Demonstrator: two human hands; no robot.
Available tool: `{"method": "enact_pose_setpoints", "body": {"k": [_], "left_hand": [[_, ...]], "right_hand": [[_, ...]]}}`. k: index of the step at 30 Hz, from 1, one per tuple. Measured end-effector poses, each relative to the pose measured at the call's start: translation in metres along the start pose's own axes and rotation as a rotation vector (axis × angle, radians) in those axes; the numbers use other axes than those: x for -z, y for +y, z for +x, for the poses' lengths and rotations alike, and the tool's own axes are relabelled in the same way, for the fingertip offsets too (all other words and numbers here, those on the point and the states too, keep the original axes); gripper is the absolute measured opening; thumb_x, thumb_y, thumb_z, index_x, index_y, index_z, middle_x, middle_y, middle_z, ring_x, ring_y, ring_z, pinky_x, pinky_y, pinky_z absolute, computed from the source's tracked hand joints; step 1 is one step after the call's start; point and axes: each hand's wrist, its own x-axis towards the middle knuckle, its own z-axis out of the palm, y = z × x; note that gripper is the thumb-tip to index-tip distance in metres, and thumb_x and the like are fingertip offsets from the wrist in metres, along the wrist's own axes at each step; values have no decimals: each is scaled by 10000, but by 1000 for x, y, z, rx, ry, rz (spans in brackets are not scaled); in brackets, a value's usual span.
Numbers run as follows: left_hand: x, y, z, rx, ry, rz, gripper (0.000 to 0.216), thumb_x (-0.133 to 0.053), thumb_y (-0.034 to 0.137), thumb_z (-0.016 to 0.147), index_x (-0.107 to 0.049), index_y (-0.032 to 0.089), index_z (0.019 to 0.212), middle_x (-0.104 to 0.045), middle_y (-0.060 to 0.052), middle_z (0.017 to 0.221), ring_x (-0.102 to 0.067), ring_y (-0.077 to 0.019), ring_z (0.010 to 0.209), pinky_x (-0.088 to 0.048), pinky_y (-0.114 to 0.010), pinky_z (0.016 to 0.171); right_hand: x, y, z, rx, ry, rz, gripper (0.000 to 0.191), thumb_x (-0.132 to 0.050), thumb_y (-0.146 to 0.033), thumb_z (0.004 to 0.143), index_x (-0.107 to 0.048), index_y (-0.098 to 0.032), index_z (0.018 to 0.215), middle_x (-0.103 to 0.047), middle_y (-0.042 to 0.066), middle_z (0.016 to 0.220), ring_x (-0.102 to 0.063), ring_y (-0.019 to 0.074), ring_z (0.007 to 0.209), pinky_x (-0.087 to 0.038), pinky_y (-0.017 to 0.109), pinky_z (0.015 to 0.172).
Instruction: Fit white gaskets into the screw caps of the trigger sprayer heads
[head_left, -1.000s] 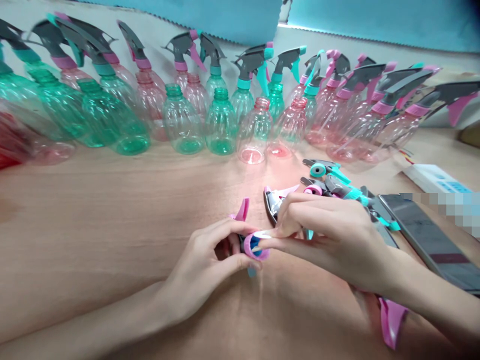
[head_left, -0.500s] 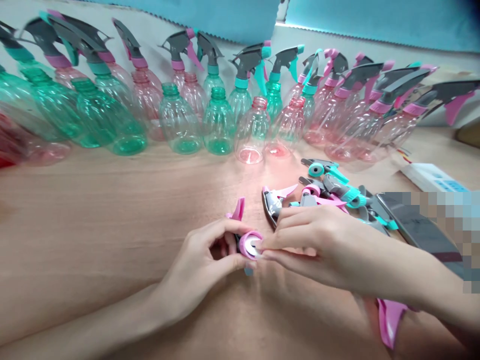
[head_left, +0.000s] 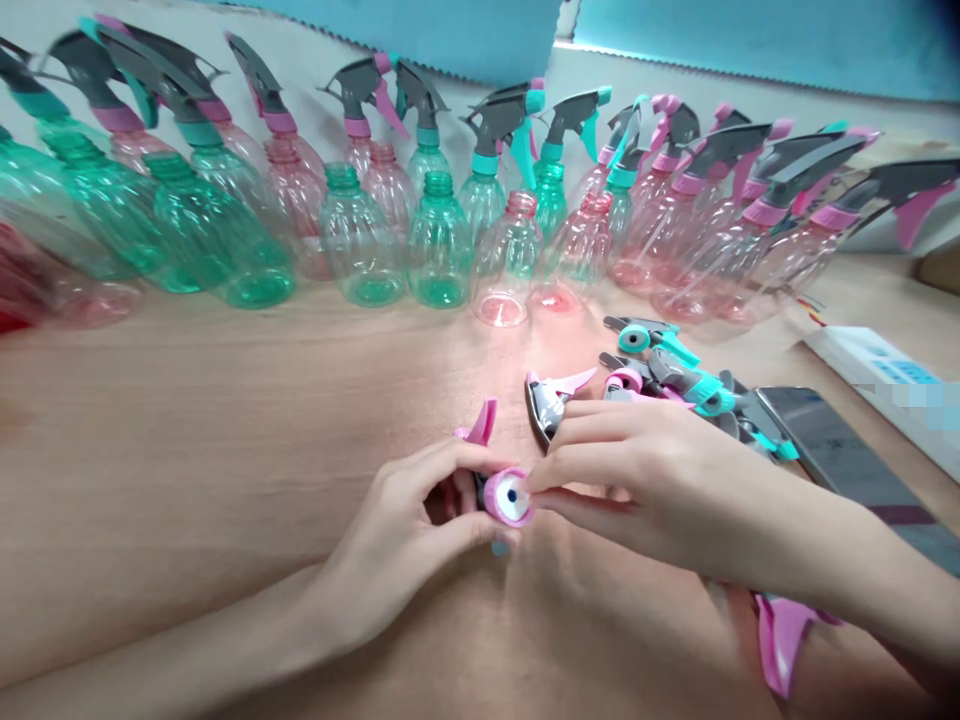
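Observation:
A pink-and-grey trigger spray head [head_left: 512, 497] is gripped in my left hand [head_left: 420, 510]. Its pink collar faces me, showing a white disc with a dark hole in the middle, while its pink trigger sticks up behind my fingers. My right hand [head_left: 622, 465] is closed in a pinch, fingertips at the collar's right edge; whether they hold anything small is hidden. Just behind the right hand lies a loose grey spray head with a pink trigger [head_left: 574, 383]. Another pink trigger [head_left: 781, 640] shows below my right forearm.
Green and pink clear bottles [head_left: 439, 245] line the back of the table, several open, others topped with spray heads. A pile of loose spray heads [head_left: 705, 392] lies right of centre. Beside it are a dark phone [head_left: 832, 450] and a white box-like device [head_left: 862, 355].
My right fingertips have drawn back from the collar's middle to its right edge, so the white disc and its hole now show. My left hand keeps hold of the spray head, shifted slightly right.

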Motion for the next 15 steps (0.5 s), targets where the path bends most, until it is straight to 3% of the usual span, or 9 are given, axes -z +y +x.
{"method": "enact_pose_setpoints", "body": {"k": [15], "left_hand": [[-1,0,-3,13,37,23,235,-731,214,737,-672,289,952,-664,69,740,-555,-112,651,-417,-221,614]], "right_hand": [[-4,0,-2,-49,-8,-167,171,-560,-220,853,-729,-222,831,-637,-6,583,-523,108,510,-296,257,515]]}}
